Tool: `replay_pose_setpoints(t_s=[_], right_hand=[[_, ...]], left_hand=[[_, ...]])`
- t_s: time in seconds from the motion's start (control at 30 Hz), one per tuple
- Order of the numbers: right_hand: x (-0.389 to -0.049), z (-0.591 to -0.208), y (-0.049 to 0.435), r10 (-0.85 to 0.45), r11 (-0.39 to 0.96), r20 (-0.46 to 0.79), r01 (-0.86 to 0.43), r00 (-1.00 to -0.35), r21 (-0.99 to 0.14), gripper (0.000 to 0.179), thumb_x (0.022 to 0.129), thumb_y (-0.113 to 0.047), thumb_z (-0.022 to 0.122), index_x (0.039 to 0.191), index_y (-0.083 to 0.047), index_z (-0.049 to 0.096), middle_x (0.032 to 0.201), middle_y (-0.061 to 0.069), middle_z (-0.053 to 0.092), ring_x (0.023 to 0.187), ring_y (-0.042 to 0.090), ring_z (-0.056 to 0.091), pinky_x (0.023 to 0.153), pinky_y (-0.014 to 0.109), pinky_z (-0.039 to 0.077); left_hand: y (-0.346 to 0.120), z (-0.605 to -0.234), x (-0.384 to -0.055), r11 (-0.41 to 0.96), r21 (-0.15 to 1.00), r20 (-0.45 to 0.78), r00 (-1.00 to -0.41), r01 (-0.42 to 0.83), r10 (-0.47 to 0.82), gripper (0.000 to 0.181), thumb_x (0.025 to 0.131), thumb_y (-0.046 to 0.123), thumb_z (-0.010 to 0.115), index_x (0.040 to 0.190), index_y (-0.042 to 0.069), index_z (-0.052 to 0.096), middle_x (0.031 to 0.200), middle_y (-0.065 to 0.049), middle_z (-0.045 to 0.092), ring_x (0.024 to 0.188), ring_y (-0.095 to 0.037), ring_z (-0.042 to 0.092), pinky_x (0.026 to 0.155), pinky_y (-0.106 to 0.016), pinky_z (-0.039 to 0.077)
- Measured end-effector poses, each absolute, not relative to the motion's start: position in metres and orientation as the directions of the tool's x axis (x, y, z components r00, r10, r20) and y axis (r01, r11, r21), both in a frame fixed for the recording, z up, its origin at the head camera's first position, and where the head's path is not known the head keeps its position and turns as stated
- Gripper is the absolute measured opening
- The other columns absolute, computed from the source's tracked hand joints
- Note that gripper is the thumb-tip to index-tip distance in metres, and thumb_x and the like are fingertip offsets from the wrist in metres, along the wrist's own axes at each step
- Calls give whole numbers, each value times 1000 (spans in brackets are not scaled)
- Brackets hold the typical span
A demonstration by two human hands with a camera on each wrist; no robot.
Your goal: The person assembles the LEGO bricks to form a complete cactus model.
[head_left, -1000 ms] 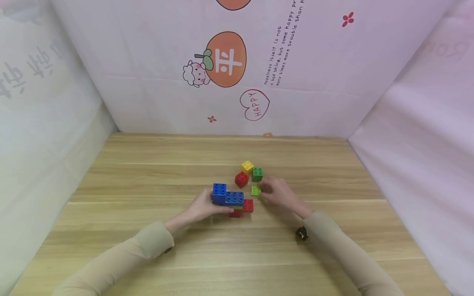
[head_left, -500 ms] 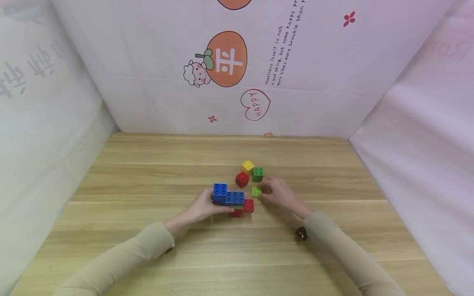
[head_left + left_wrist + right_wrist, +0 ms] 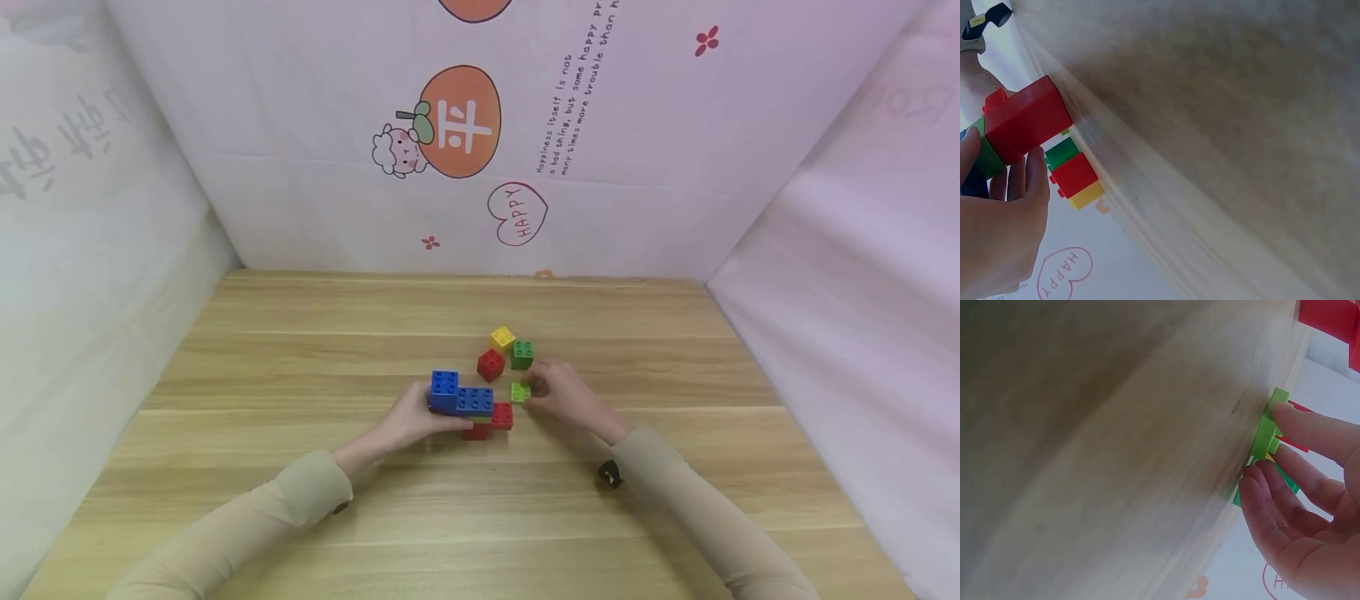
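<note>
My left hand [image 3: 411,416] grips a built-up block of toy bricks from its left side, with the thumb along the near side. On top of it are a blue square brick [image 3: 444,390] and a longer blue brick [image 3: 476,401]. Below these come a green layer [image 3: 989,156] and red bricks [image 3: 1030,120], seen from underneath in the left wrist view. My right hand [image 3: 567,395] pinches a small, flat light green brick [image 3: 1265,428] between thumb and index finger, low over the table just right of the block. Its other fingers are bent beside the brick.
Loose square bricks stand close together just beyond my hands: a red one [image 3: 491,365], a yellow one [image 3: 502,339] and a green one [image 3: 522,355]. The wooden table [image 3: 480,517] is bounded by a printed white cloth [image 3: 322,192] at the back and sides.
The light green brick has shifted very slightly toward me with my right hand. My left hand and the block it holds stay in place.
</note>
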State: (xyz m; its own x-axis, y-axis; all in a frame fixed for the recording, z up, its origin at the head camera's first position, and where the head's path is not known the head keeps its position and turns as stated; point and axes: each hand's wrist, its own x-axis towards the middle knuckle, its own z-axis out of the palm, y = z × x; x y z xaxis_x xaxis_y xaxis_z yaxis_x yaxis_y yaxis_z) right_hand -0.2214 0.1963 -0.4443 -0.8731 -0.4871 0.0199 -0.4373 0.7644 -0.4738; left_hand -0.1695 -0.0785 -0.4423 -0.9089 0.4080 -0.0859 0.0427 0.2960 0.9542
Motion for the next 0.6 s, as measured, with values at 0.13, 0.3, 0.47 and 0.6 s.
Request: replay_pose_setpoints(t_s=[0.13, 0.3, 0.47, 0.6], right_hand=[[-221, -443, 196, -491, 765, 14, -439, -871, -472, 30, 77, -8, 82, 104, -4, 71, 101, 10, 71, 90, 19, 66, 81, 33, 59], [-221, -444, 195, -488, 769, 4, -433, -873, -470, 31, 77, -9, 82, 106, -4, 71, 102, 10, 71, 91, 19, 66, 82, 33, 59], [-222, -446, 195, -492, 774, 6, -440, -871, -454, 31, 78, -9, 81, 106, -5, 71, 102, 9, 72, 91, 18, 66, 81, 32, 59], [-222, -447, 196, -499, 767, 17, -450, -867, -456, 30, 77, -8, 81, 105, -4, 71, 101, 9, 72, 90, 18, 66, 80, 32, 59]], left_hand=[[-80, -442, -169, 298, 953, -83, -909, 47, 409, 48, 80, 20, 83, 122, 6, 65, 118, -14, 73, 110, -27, 70, 103, -44, 54], [-81, -443, -171, 298, 954, -105, -909, 22, 404, 49, 81, 21, 83, 123, 6, 64, 119, -14, 72, 112, -27, 69, 105, -46, 52], [-83, -443, -175, 316, 949, -124, -906, 11, 405, 51, 81, 21, 82, 125, 4, 62, 122, -16, 71, 114, -29, 68, 106, -47, 51], [-84, -443, -177, 332, 943, -117, -904, 29, 411, 52, 82, 21, 82, 126, 3, 61, 123, -17, 70, 114, -30, 68, 105, -46, 52]])
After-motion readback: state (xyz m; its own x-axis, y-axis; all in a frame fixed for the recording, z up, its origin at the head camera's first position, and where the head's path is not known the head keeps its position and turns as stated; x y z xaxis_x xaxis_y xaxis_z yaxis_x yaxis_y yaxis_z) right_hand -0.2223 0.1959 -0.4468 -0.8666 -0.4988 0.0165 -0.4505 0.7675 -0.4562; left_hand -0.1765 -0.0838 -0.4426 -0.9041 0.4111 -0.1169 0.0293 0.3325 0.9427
